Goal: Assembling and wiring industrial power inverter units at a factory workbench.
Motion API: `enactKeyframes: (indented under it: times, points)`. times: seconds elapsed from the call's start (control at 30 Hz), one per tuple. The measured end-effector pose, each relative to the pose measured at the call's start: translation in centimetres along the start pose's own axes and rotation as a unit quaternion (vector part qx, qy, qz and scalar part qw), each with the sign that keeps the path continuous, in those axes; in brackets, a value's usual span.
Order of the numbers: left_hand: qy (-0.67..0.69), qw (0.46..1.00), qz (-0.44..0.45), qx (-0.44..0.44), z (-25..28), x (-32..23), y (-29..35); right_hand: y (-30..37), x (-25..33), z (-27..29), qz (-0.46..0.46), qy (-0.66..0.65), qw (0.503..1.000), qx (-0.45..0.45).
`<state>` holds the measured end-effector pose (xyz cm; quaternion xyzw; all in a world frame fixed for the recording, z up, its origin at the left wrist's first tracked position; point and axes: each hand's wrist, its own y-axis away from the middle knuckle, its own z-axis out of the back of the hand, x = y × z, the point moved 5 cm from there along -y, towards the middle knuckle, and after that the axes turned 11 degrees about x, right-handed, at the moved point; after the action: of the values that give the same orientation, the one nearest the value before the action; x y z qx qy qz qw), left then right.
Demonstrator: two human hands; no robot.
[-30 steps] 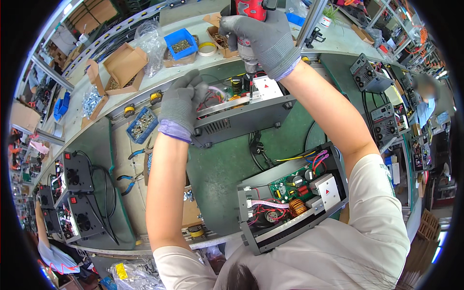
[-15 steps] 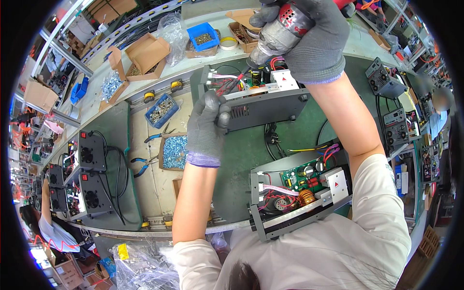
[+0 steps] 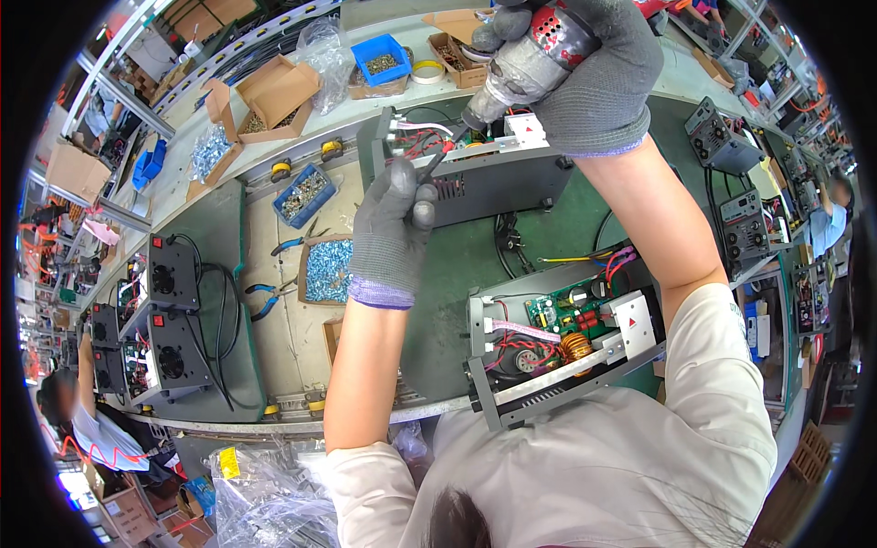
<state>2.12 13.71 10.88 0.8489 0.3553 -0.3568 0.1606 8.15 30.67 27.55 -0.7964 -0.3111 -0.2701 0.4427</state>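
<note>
My right hand [image 3: 603, 87], in a grey knitted glove, grips a red and grey power screwdriver [image 3: 525, 73] tilted down to the left. Its dark bit reaches toward my left hand [image 3: 395, 215], also gloved. The left fingers are closed together at the bit's end; whatever they pinch is too small to make out. Both hands are at the far dark grey metal case [image 3: 498, 190], which stands open-topped with red wires and a white bracket inside. Closer to my body sits a second open case [image 3: 521, 402], showing a green circuit board [image 3: 562, 315] and a copper coil [image 3: 575, 347].
Left of my left arm are a box of blue screws [image 3: 327, 269], a blue tray of small parts [image 3: 304, 194] and blue-handled pliers [image 3: 265, 301]. Finished-looking black units [image 3: 174, 356] stand at left, others [image 3: 722, 137] at right. Cartons [image 3: 279, 96] line the back. A co-worker [image 3: 105, 434] is at far left.
The far case appears slightly further left in the view, and the near case has turned a little. My left hand has risen slightly; the right still grips the screwdriver.
</note>
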Motion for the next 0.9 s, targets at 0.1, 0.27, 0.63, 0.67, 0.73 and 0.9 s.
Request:
enactKeyframes:
  times: [0.1, 0.27, 0.63, 0.67, 0.73, 0.9]
  points:
    - [0.036, 0.999, -0.003, 0.002, 0.0, 0.1, 0.2, 0.5, 0.4, -0.6, 0.017, 0.007, 1.0, 0.008]
    - [0.125, 0.991, -0.029, -0.029, -0.2, 0.5, 1.0, 1.2, 0.8, -1.4, -0.005, 0.013, 1.0, 0.01]
    - [-0.023, 0.997, -0.068, 0.013, -0.2, 0.3, 0.5, 0.4, 0.6, -0.3, 0.002, -0.022, 1.0, -0.001]
    - [-0.023, 0.997, -0.066, 0.013, -0.3, 0.3, 0.4, 0.3, 0.4, -0.2, -0.006, -0.06, 0.998, 0.008]
    - [-0.039, 0.997, -0.053, 0.037, -2.1, 0.1, -0.3, -0.2, 0.0, 1.3, -0.012, -0.09, 0.996, 0.012]
    - [-0.57, 0.791, -0.201, -0.097, 2.4, -1.5, -3.6, 0.7, 2.0, 1.0, -0.033, 0.074, 0.996, -0.028]
